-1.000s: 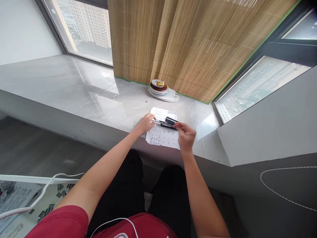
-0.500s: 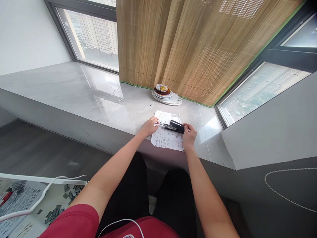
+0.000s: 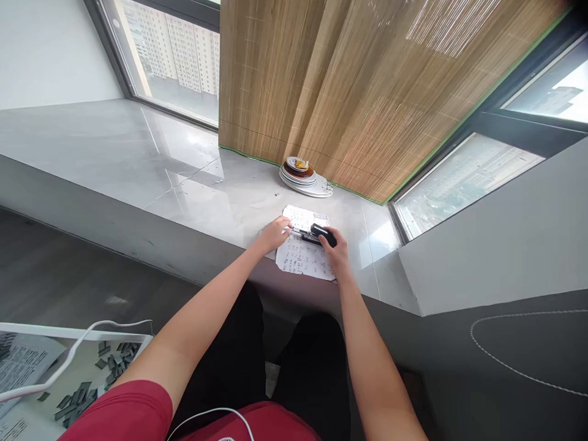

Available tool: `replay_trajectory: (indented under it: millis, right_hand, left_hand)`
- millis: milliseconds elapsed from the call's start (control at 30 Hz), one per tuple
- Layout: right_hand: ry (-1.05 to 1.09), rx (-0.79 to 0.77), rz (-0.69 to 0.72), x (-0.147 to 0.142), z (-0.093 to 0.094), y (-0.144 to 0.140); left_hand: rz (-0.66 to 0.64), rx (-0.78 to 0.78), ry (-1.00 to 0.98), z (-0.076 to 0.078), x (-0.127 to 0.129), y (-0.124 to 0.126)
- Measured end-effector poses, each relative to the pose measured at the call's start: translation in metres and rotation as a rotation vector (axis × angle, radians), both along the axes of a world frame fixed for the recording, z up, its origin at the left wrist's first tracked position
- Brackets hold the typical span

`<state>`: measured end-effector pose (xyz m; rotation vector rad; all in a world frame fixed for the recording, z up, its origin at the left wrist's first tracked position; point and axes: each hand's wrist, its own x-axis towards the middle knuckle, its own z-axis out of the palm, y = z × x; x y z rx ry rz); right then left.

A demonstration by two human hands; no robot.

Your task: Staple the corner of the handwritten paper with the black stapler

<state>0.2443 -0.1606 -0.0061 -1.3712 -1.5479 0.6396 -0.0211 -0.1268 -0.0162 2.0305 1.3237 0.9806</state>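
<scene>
Ahead of you, stacked plates sit beside the bamboo blind; pale tower blocks rise outside your left window.

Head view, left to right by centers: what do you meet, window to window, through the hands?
Left window → left hand → black stapler → right hand → right window.

The stapler looks smooth, the paper matt, the sill glossy.
</scene>
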Motion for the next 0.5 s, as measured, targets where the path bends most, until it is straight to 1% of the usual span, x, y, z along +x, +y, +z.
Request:
replay_trajectory:
  millis: [100,167,233,300,367,433,500]
  right_hand:
    - [-0.026,0.048,-0.007,-0.0003,-0.0036,0.0013]
    - [-0.034,0.075,-0.017,-0.0008,-0.0057,0.0027]
    - [-0.069,0.104,-0.006,-0.0017,-0.0064,0.0037]
    - [-0.116,0.131,0.031,-0.0028,-0.0056,0.0041]
    - [-0.152,0.151,0.066,-0.0038,-0.0044,0.0040]
    - [-0.163,0.159,0.074,-0.0044,-0.0034,0.0037]
    - [-0.159,0.158,0.067,-0.0051,-0.0031,0.0035]
  left_hand:
    - [0.001,-0.014,-0.061,0.0008,-0.0029,-0.0001]
    - [-0.027,-0.045,-0.067,0.0014,-0.0046,-0.0002]
    - [-0.104,-0.032,0.022,0.0023,-0.0050,-0.0003]
    - [-0.176,0.021,0.179,0.0035,-0.0039,-0.0003]
    - [-0.207,0.066,0.316,0.0047,-0.0025,-0.0003]
    - [-0.214,0.088,0.374,0.0052,-0.0021,-0.0004]
    - [-0.217,0.098,0.372,0.0048,-0.0031,-0.0003]
